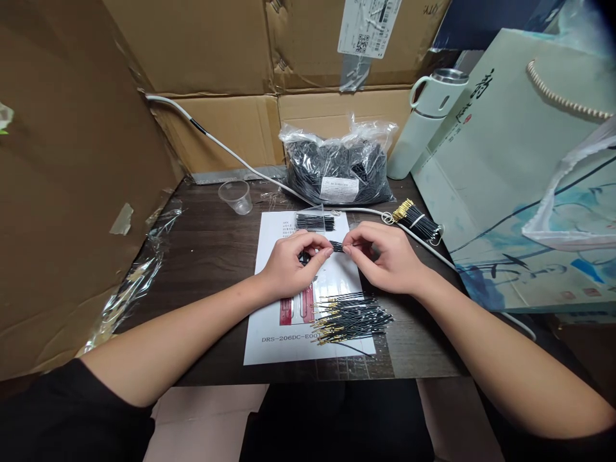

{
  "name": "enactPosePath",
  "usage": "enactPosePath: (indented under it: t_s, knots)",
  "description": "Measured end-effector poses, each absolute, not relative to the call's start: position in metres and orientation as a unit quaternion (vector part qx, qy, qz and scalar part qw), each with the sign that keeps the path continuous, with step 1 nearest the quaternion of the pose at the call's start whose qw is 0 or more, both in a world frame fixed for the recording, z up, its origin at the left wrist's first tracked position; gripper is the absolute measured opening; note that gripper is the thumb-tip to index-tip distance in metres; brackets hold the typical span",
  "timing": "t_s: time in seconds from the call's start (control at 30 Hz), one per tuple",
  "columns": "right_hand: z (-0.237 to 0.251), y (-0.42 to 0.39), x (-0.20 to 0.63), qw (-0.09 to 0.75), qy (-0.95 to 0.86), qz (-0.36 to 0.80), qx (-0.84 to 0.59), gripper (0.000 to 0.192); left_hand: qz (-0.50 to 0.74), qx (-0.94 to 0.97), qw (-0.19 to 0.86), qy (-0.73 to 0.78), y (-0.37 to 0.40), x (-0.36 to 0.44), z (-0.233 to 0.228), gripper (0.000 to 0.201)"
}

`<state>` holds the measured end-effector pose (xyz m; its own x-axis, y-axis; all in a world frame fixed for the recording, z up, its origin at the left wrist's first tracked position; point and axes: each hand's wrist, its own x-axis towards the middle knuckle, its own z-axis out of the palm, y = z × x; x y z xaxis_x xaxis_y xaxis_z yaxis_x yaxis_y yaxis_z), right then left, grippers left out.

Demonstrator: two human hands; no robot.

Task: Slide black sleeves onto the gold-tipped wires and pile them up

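Between my two hands is a small bundle of short black wires [337,246], held above the printed sheet. The fingertips of my left hand [301,260] pinch its left end. At the other end, thumb and fingers of my right hand [382,256] close on it. Most of the bundle's ends are hidden by the fingers. Below the hands lies a loose pile of black wires with gold-coloured terminals [351,317], partly on the printed sheet [262,346]. Just beyond my fingers, a row of black wires [315,222] sits at a clear plastic piece.
A clear bag of black wires [337,163] stands against the cardboard [206,128]. Left of it is a clear plastic cup [235,196]. A tied wire bundle [418,220], a pale green flask [426,125] and a paper bag [520,167] are on the right. A white cable [235,157] crosses the back.
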<state>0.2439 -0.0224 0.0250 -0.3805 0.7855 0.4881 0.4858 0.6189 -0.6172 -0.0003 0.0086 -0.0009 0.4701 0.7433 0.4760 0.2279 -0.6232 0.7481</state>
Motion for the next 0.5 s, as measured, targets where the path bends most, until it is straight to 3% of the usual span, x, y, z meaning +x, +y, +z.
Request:
enactPosePath:
  t_s: [0.13,0.27,0.5]
  knots:
    - [0.0267,-0.0224,0.2434,0.4,-0.799,0.196,-0.404,0.006,0.421,0.798,0.303,0.308,0.008,-0.0003,0.0001,0.017]
    - [0.0264,-0.0232,0.2416,0.4,-0.798,0.199,-0.403,0.006,0.419,0.804,0.296,0.302,0.0085,-0.0003,-0.0001,0.006]
    - [0.025,-0.0226,0.2408,0.402,-0.798,0.2,-0.402,0.005,0.42,0.801,0.301,0.303,0.0087,0.0004,-0.001,0.007]
